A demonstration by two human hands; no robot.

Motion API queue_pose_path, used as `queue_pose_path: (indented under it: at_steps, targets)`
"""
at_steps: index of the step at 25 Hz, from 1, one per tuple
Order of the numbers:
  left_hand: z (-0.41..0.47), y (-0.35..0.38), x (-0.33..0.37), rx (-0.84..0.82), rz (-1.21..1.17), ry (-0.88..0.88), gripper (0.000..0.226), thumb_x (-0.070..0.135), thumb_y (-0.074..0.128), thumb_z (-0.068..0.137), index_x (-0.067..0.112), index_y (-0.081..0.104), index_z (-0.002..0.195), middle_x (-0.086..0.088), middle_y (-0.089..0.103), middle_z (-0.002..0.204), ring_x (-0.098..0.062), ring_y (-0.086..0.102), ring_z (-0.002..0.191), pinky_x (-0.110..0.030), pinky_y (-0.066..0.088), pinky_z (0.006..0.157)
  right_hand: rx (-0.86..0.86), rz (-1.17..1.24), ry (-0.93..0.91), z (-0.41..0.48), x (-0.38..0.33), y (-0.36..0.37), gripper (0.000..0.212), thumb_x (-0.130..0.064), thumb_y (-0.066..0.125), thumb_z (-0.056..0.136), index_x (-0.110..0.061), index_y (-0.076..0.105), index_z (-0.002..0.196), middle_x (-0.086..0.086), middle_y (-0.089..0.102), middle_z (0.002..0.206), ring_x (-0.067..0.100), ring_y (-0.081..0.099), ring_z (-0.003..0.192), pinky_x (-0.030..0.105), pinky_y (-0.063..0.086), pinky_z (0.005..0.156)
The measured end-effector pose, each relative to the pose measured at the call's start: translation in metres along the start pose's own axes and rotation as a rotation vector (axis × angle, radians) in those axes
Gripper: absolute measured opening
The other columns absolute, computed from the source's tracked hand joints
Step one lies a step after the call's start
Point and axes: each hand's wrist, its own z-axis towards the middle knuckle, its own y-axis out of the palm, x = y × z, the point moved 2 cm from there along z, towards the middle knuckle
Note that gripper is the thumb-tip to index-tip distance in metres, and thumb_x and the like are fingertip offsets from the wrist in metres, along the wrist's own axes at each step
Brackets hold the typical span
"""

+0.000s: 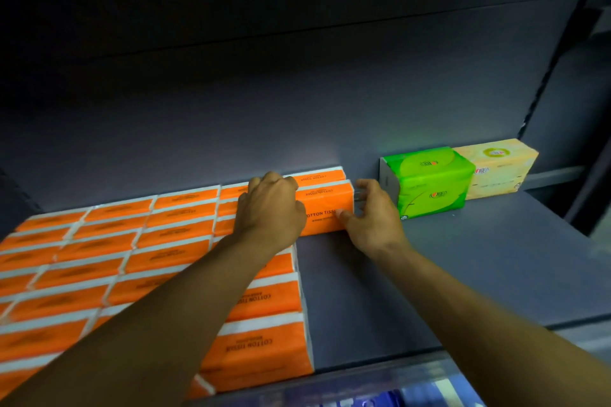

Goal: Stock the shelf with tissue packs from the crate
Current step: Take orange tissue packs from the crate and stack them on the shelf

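Far left: the block of orange packs (99,258) runs off the frame edge, and both forearms cover its near rows. The print on the rear rows is too dim to read. Two front packs read "COTTON TISSUE", upside down from this view.

Left hand (271,205): knuckles up, fingers curled over the top of one orange tissue pack (325,205). Its fingertips are hidden behind the hand. That pack stands on the shelf (479,274) at the right end of the orange block, near the back panel (297,92), with another orange pack behind it. Its front reads "COTTON TISS"; the rest is under a thumb.

Right hand (370,215): thumb on the pack's front face, fingers wrapped round its right end. Both hands clamp the same pack, one at each end.

Further right, apart from the hand: a green tissue pack (433,182), logo not legible. Touching its right side is a yellow tissue pack (499,172) with a red mark, unreadable.

Below the shelf lip: blue blur, not identifiable.
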Motion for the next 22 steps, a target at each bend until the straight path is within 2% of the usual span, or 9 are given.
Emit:
queue_pose_path:
  at_steps: [2,4,7,8,10,14,18,20,22]
  targets:
    - [-0.008,-0.006,0.0,0.013,-0.044,0.012,0.036,0.022,0.054,0.094,0.018,0.06,0.129,-0.005,0.056,0.131,-0.027,0.047,0.123,-0.039,0.042,0.104,0.005,-0.042,-0.003,-0.007,-0.002,-0.012,0.065,-0.014,0.078,0.076,-0.012,0.049,0.134,0.012,0.057,0.127,0.027,0.056,0.118,0.042,0.045,0.104]
    - [-0.021,-0.015,0.002,0.056,-0.119,0.035,0.035,0.021,0.056,0.094,0.02,0.061,0.128,-0.003,0.056,0.131,-0.025,0.047,0.123,-0.035,0.039,0.102,0.023,-0.031,-0.019,-0.019,-0.007,-0.028,0.056,-0.011,0.075,0.078,-0.011,0.054,0.129,0.01,0.06,0.121,0.025,0.058,0.113,0.036,0.046,0.101]
    - [-0.048,-0.03,0.007,0.155,-0.221,0.11,0.026,0.02,0.06,0.091,0.021,0.066,0.116,-0.001,0.061,0.121,-0.02,0.053,0.116,-0.03,0.041,0.096,0.026,-0.034,-0.104,-0.052,-0.019,-0.055,0.024,-0.004,0.068,0.081,-0.011,0.066,0.103,0.0,0.066,0.09,0.01,0.061,0.077,0.01,0.042,0.072]
    - [-0.058,-0.034,0.01,0.181,-0.241,0.142,0.023,0.019,0.06,0.09,0.021,0.067,0.112,0.0,0.063,0.116,-0.019,0.056,0.111,-0.03,0.043,0.095,0.025,-0.04,-0.134,-0.064,-0.024,-0.064,0.017,-0.002,0.066,0.081,-0.013,0.066,0.094,-0.005,0.064,0.08,0.004,0.058,0.067,0.005,0.038,0.063]
    - [-0.08,-0.043,0.018,0.219,-0.276,0.199,0.019,0.018,0.061,0.089,0.021,0.069,0.106,0.002,0.066,0.11,-0.018,0.059,0.103,-0.031,0.047,0.09,0.016,-0.047,-0.167,-0.089,-0.031,-0.081,0.015,-0.001,0.064,0.081,-0.016,0.065,0.084,-0.01,0.062,0.07,0.002,0.056,0.062,0.002,0.037,0.058]
    - [-0.134,-0.064,0.035,0.282,-0.386,0.306,0.022,0.016,0.061,0.084,0.018,0.069,0.104,0.003,0.069,0.106,-0.015,0.061,0.1,-0.026,0.045,0.089,-0.03,-0.031,-0.182,-0.141,-0.036,-0.106,0.013,-0.012,0.072,0.082,-0.02,0.066,0.09,-0.009,0.065,0.08,0.006,0.059,0.07,0.009,0.043,0.066]
    - [-0.216,-0.062,0.053,0.305,-0.562,0.249,0.021,0.011,0.065,0.086,0.02,0.07,0.104,0.01,0.068,0.103,0.004,0.053,0.08,-0.001,0.035,0.078,-0.107,-0.056,-0.172,-0.205,-0.017,-0.123,0.018,-0.025,0.075,0.083,-0.021,0.067,0.099,-0.01,0.067,0.091,0.005,0.062,0.082,0.018,0.048,0.073]
    - [-0.25,-0.047,0.058,0.249,-0.563,0.255,0.022,0.01,0.067,0.085,0.019,0.07,0.105,0.008,0.069,0.106,0.001,0.052,0.082,0.002,0.031,0.08,-0.135,-0.051,-0.129,-0.233,0.0,-0.126,0.02,-0.024,0.076,0.082,-0.021,0.068,0.1,-0.009,0.067,0.091,0.004,0.062,0.083,0.02,0.048,0.074]
    - [-0.271,-0.028,0.055,0.153,-0.553,0.229,0.025,0.012,0.068,0.084,0.02,0.07,0.108,0.007,0.069,0.11,-0.005,0.059,0.096,0.002,0.031,0.083,-0.143,-0.056,-0.099,-0.254,0.017,-0.125,0.021,-0.023,0.077,0.081,-0.022,0.067,0.1,-0.012,0.067,0.089,0.001,0.061,0.081,0.02,0.046,0.074]
